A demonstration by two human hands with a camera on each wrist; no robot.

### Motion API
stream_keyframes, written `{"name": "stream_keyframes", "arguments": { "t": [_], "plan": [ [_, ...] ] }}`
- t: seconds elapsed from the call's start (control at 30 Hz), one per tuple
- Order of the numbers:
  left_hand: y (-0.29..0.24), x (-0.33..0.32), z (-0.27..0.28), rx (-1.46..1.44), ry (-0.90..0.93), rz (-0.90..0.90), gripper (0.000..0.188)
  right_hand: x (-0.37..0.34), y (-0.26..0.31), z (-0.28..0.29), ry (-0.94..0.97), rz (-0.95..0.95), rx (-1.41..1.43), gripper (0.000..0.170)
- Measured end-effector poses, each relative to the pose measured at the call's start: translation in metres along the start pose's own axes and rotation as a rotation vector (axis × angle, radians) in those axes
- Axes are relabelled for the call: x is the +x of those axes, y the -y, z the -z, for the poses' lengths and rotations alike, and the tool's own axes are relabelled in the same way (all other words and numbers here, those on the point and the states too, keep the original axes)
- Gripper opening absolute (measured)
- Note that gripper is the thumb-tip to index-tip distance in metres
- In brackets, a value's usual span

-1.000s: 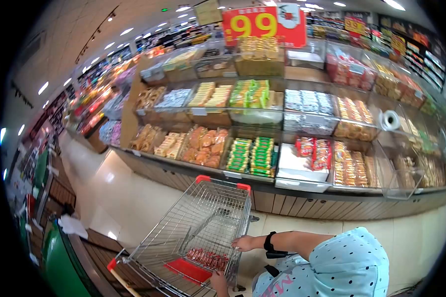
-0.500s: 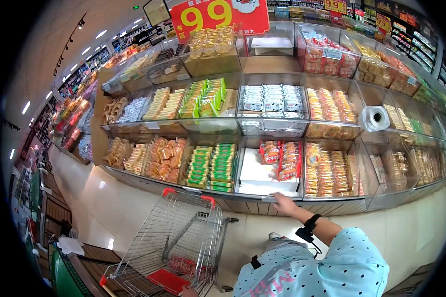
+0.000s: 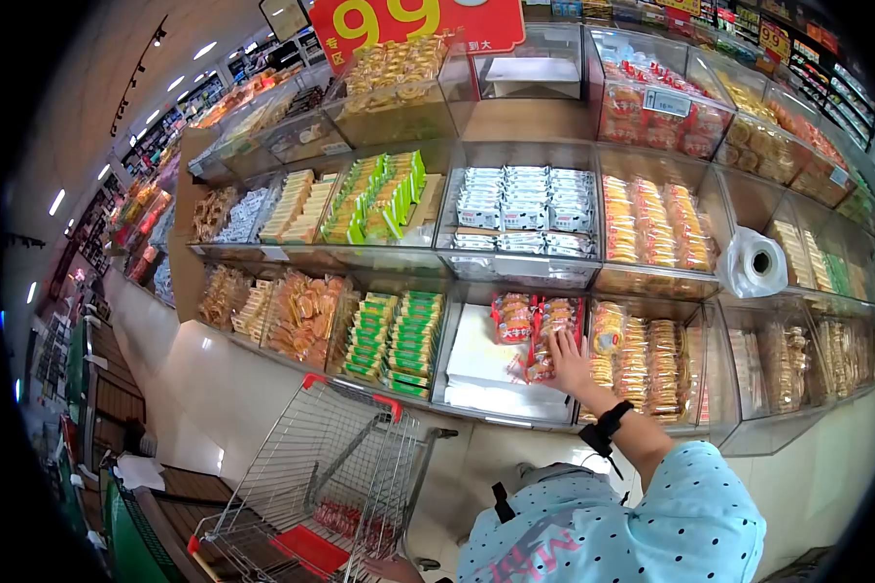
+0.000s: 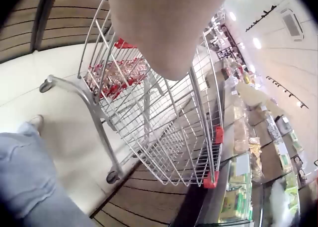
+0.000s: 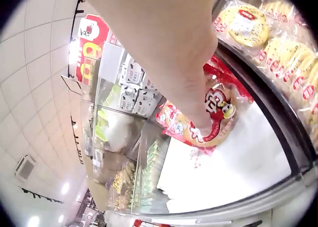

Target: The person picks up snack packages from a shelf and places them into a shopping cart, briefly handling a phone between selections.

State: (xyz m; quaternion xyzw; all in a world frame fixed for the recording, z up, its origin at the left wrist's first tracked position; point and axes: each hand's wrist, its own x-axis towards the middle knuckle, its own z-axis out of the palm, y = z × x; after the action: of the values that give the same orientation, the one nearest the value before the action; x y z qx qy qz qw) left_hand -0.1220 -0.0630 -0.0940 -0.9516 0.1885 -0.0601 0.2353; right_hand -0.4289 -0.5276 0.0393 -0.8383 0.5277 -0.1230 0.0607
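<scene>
In the head view my right hand (image 3: 569,361) reaches into a lower bin, its fingers laid over red-and-clear packets of round baked snacks (image 3: 512,321). The right wrist view shows one such packet (image 5: 221,115), with a cartoon cow on it, right under the hand (image 5: 196,100); most fingers are hidden there. White board (image 3: 481,355) lines that bin. My left hand (image 3: 396,567) is at the near side of a wire shopping cart (image 3: 297,457), partly cut off by the frame edge. Several red packets (image 4: 117,78) lie inside the cart, near its red seat flap (image 3: 309,552).
Clear-walled bins of packaged snacks rise in tiers ahead. Beside the red packets are round yellow cookies (image 3: 610,325) and green packets (image 3: 418,335). A roll of plastic bags (image 3: 753,262) hangs at the right. A green-sided stand (image 3: 141,534) is left of the cart.
My right hand has left the cart side, moved over the bin's front edge and come down onto the red packets. The bins appear closer; the left hand stays by the cart.
</scene>
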Motion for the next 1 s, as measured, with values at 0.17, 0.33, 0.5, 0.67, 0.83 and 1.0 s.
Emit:
{"name": "stream_keyframes", "arguments": {
  "t": [0.17, 0.33, 0.5, 0.67, 0.83, 1.0],
  "plan": [
    [-0.016, -0.022, -0.048, -0.111, -0.228, 0.024, 0.046, 0.003, 0.0, -0.01, -0.018, 0.023, -0.177, 0.086],
    [-0.03, -0.021, 0.04, -0.787, -0.254, -0.007, 0.054, 0.016, -0.002, -0.02, 0.05, 0.04, -0.266, 0.078],
    [-0.047, 0.002, 0.068, -1.159, 0.103, -0.251, 0.056, 0.021, 0.004, 0.005, 0.224, -0.021, -0.074, 0.074],
    [-0.061, 0.027, 0.114, -1.487, 0.5, -0.522, 0.038, 0.014, 0.051, 0.023, 0.205, -0.06, 0.548, 0.072],
    [-0.064, 0.046, 0.212, -2.247, 1.17, -0.367, 0.042, -0.018, 0.167, 0.042, 0.658, -0.093, 1.757, 0.072],
    [-0.039, 0.06, 0.25, -2.843, 1.512, 0.128, 0.041, -0.058, 0.278, 0.03, 0.773, 0.141, 1.871, 0.08]
  ]
}}
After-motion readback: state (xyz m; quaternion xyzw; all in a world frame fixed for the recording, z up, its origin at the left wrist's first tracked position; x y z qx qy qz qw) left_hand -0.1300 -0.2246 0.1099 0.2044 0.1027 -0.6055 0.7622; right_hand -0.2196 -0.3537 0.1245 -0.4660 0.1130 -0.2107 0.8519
